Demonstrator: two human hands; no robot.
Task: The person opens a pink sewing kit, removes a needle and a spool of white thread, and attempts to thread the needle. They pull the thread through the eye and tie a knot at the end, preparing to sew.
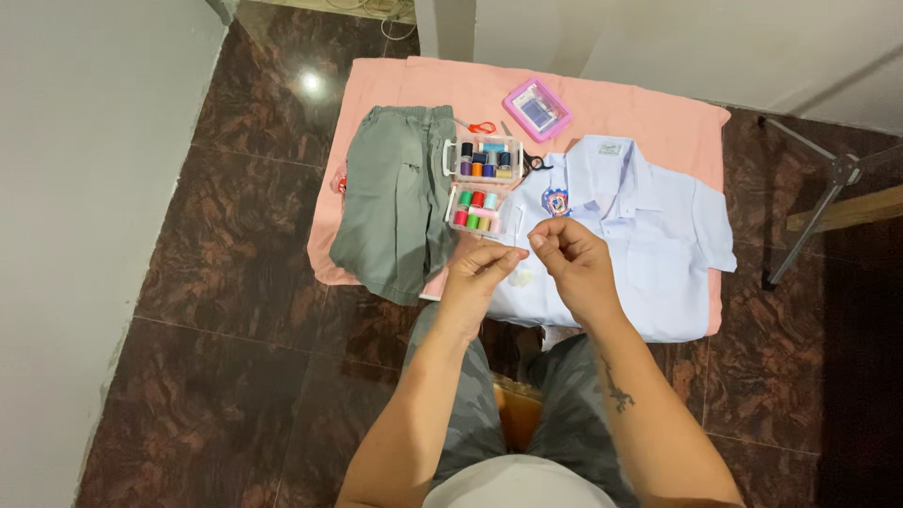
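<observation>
White shirt (630, 235) lies under both pinched hands (527, 268).

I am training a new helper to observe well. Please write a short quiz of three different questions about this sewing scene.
1. True or false: the grey trousers lie to the right of the white shirt.
2. What sits between the trousers and the shirt? A) a thread box with coloured spools B) an iron C) a book
3. Fill in: the pink case lies on a ____ cloth.

Key
1. False: they lie to its left in the picture.
2. A
3. Pink. The left hand and right hand are pinched together above the shirt's edge; what they hold is too small to tell.
</observation>
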